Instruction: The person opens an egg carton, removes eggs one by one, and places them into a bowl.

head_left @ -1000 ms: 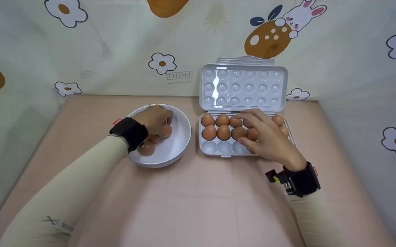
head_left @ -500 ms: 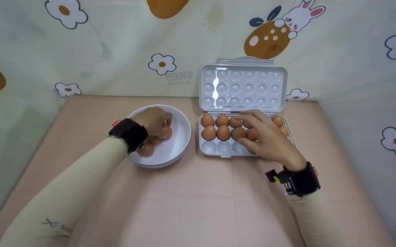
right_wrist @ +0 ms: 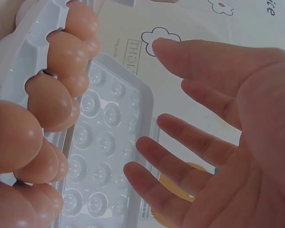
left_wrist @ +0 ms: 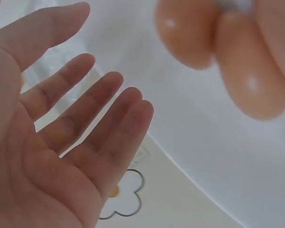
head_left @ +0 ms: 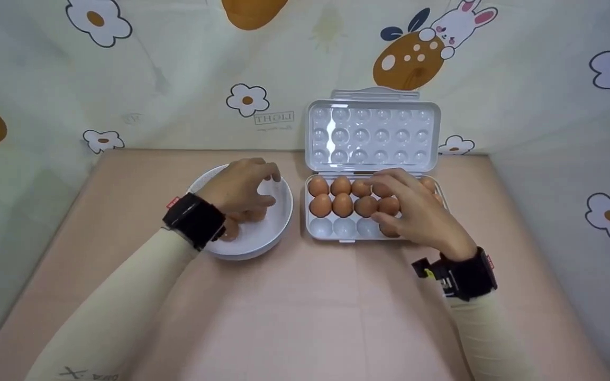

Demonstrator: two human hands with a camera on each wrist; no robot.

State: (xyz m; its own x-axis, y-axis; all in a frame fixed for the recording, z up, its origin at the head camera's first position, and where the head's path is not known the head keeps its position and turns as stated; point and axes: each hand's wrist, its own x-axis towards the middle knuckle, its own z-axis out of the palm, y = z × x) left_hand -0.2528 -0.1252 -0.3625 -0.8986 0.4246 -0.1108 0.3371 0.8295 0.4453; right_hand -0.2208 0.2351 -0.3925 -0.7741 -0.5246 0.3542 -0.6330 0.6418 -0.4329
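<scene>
A white bowl [head_left: 282, 214] holds several brown eggs [head_left: 256, 214] at its near left side. Over it hovers my left hand [head_left: 238, 185], its fingers and thumb spread apart. In the left wrist view nothing lies in the palm [left_wrist: 38, 175], and the eggs [left_wrist: 254, 71] sit beyond the fingertips. To the right is a white plastic egg box [head_left: 321, 228] with its two back rows largely filled with brown eggs [head_left: 343, 205]. The front row shows bare cups at left and one egg [head_left: 389, 229], partly behind my right hand [head_left: 418, 214], which stays spread above the box and holds nothing.
The egg box's dimpled lid [head_left: 373, 135] stands raised at the back, near the patterned cloth wall [head_left: 178, 79]. A pink-covered table [head_left: 294, 312] stretches in front of the bowl and box.
My left hand's fingers, curled at an egg in the bowl before, are now spread apart and raised slightly off it. The right hand has hardly moved, its thumb a little farther from the eggs.
</scene>
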